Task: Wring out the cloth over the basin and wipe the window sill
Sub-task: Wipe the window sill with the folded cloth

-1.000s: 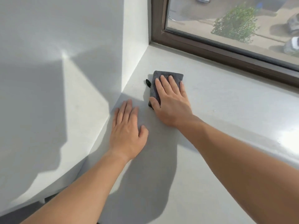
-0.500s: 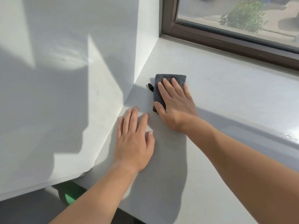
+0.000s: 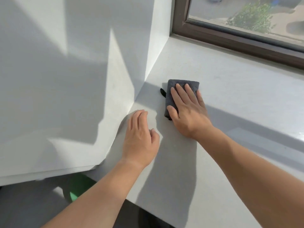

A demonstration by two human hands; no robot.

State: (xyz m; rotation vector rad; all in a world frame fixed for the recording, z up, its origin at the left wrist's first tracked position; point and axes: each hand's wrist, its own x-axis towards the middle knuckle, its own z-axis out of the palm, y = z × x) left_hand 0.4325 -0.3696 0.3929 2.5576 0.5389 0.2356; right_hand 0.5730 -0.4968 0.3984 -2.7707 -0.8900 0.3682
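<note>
A folded dark grey cloth (image 3: 171, 94) lies flat on the white window sill (image 3: 222, 96), near the sill's left end. My right hand (image 3: 187, 112) presses on it with straight, spread fingers and covers most of it. A small black tag sticks out at the cloth's left edge. My left hand (image 3: 139, 137) is over the sill just left of the cloth, fingers loosely bent, holding nothing. A green basin (image 3: 77, 188) shows partly below the sill's front edge.
The white side wall (image 3: 82, 79) of the window recess meets the sill's left end close to my left hand. A brown window frame (image 3: 230, 38) runs along the back of the sill. The sill stretches on to the right, part sunlit, part shaded.
My right hand has slid the cloth back toward me along the sill, away from the window frame. My left hand's fingers have lifted from flat to loosely bent.
</note>
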